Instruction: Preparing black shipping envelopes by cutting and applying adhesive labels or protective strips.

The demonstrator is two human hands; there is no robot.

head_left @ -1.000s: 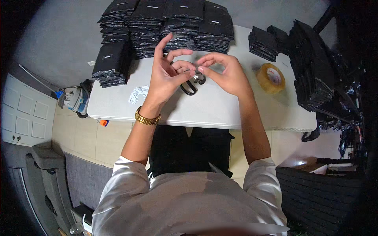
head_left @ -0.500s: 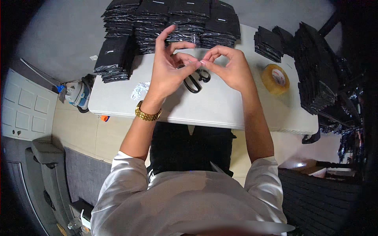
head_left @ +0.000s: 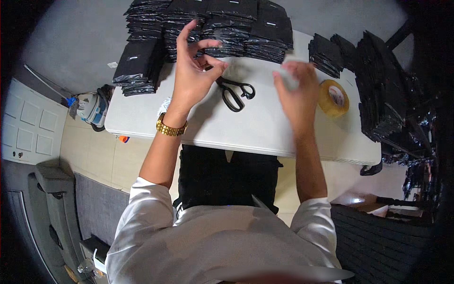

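Observation:
My left hand (head_left: 190,83) is raised over the table, its thumb and a finger pressed together in a pinch and the other fingers lifted. Whatever the pinch holds, if anything, is too small to make out. A gold watch (head_left: 171,127) circles that wrist. Black-handled scissors (head_left: 227,82) lie on the table between my hands, the blade end hidden by my left hand. My right hand (head_left: 301,92) is apart from the left, close to a roll of clear yellowish tape (head_left: 332,110). Motion smears its fingers.
The white table (head_left: 265,135) carries stacked black plastic packages (head_left: 272,35) along its far side and a lower stack (head_left: 137,66) at left. More black packages (head_left: 325,57) stand at right. Small white paper pieces (head_left: 164,107) lie partly behind my left wrist.
My hands were pinched together above the scissors. They have parted, the right moving right toward the tape roll, the left slightly left and away from me. The scissors' handles are now uncovered.

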